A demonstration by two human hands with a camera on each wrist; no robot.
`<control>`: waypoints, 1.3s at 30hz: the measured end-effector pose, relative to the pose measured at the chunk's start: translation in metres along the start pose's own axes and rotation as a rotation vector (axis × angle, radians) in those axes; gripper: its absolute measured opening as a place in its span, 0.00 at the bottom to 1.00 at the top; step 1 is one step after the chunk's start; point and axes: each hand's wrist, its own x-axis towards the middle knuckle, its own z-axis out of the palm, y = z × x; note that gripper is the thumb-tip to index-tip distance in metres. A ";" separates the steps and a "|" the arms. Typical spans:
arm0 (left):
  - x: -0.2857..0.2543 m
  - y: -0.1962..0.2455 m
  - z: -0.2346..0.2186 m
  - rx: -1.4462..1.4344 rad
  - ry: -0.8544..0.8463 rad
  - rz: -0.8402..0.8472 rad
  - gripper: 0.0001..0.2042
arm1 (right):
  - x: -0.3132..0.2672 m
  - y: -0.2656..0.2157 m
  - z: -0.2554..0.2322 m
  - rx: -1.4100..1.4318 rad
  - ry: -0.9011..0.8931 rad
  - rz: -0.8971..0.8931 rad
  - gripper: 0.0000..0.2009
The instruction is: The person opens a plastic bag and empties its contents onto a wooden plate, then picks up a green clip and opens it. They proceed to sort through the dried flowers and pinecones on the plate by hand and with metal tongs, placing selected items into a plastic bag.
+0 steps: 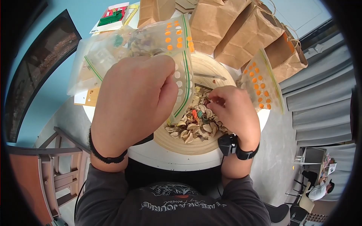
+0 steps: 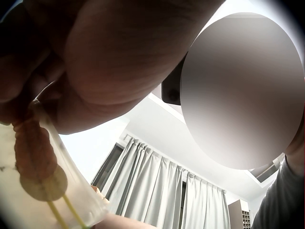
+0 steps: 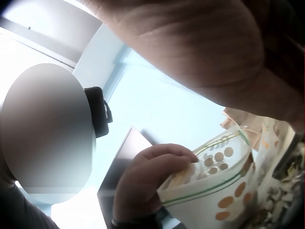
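My left hand [image 1: 132, 101] grips the rim of a clear zip bag [image 3: 205, 198] printed with orange dots. In the right wrist view its fingers are curled over the rim beside the bag's open mouth. The bag's green zip edge hangs over a heap of dried potpourri [image 1: 194, 132], mostly pale curled pieces with an orange and a teal one among them. At the heap's right side is my right hand [image 1: 237, 109], thumb and fingers curled down at the pieces. I cannot tell whether it holds any. The heap spreads over a round wooden tray [image 1: 169, 143].
A flat strip [image 1: 211, 76] lies across the tray's far part. Another dotted zip bag [image 1: 260, 84] stands at the right, brown paper bags [image 1: 241, 34] behind. More clear bags [image 1: 94, 64] and a red box [image 1: 113, 17] are at the back left. The white table [image 1: 166, 162] has a round edge.
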 end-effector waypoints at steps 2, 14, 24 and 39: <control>0.000 0.000 0.000 -0.001 0.005 0.008 0.01 | 0.003 0.006 0.002 -0.188 -0.215 0.058 0.06; 0.001 0.002 0.000 -0.026 -0.008 -0.013 0.01 | 0.002 0.022 0.023 -0.223 -0.326 0.009 0.07; 0.002 0.002 0.000 -0.053 -0.015 -0.020 0.00 | 0.005 0.018 0.016 -0.197 -0.260 0.010 0.07; 0.000 -0.002 0.001 -0.029 -0.008 0.004 0.01 | -0.009 -0.018 0.003 0.827 0.696 -0.324 0.12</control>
